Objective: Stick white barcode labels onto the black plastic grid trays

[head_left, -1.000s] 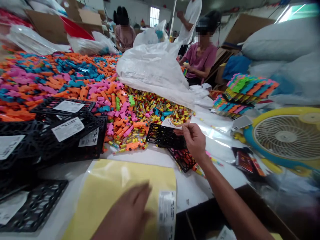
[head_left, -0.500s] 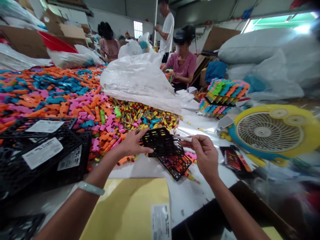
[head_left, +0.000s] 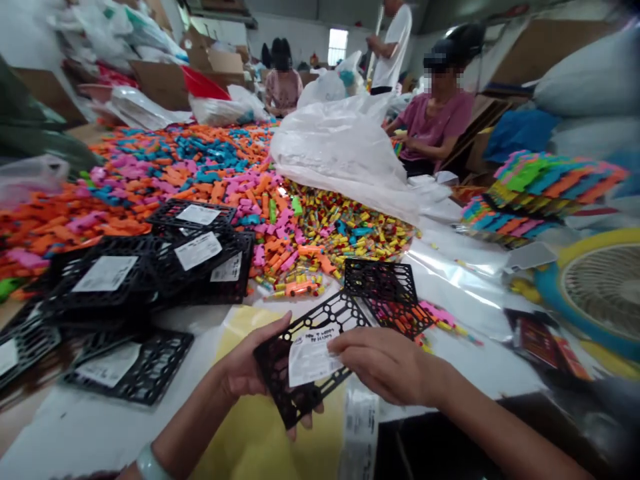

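Note:
My left hand [head_left: 245, 370] holds a black plastic grid panel [head_left: 325, 320] from below, tilted over a yellow sheet [head_left: 250, 433]. My right hand [head_left: 387, 363] lies on the panel's right side, fingers pressing a white printed label [head_left: 310, 357] onto it. Two more black grid panels [head_left: 383, 280] rest on the white table just beyond, one of them showing coloured pieces through its holes.
A stack of labelled black panels [head_left: 145, 273] sits to the left. Heaps of pink, orange and blue plastic pieces [head_left: 165, 167] and small yellow pieces [head_left: 350, 227] cover the table behind. A white plastic bag [head_left: 345, 153], a yellow-blue fan [head_left: 595, 287] and seated people [head_left: 435, 120] are beyond.
My left hand picked a black panel off the pile and brought it close over the yellow sheet. My right hand moved in and laid the white label on it.

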The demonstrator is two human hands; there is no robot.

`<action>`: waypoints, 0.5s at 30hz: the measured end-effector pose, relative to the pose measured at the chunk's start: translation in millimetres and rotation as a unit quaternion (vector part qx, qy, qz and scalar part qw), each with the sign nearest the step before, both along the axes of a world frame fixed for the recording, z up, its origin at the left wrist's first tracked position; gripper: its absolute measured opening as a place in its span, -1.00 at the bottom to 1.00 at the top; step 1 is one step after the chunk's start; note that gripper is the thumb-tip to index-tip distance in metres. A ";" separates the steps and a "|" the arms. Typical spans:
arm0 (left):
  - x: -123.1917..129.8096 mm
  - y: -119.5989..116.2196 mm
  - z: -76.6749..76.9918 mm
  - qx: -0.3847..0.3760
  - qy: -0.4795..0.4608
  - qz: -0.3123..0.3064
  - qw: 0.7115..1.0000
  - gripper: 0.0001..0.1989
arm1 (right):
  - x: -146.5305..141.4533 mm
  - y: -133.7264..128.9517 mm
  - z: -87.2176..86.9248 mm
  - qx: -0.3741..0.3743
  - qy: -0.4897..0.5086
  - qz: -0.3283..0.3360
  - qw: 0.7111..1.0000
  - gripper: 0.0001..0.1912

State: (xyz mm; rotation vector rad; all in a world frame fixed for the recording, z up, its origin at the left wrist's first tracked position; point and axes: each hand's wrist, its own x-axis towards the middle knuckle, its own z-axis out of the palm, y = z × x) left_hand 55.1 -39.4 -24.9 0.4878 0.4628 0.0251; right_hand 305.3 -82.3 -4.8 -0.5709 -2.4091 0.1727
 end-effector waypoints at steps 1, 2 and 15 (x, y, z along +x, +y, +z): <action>-3.4 -4.6 -1.5 -0.012 -0.002 0.003 1.000 -0.19 | -3.8 -1.2 -0.4 0.005 -0.010 0.010 1.000 -0.77; -6.5 -8.4 -3.0 -0.024 -0.004 0.008 1.000 -0.20 | -7.2 -1.9 -0.8 0.009 -0.020 0.018 1.000 -0.77; -30.6 -26.7 -13.9 -0.041 0.030 0.081 0.995 -0.31 | -27.7 3.3 21.9 -0.100 -0.083 0.083 0.988 -0.73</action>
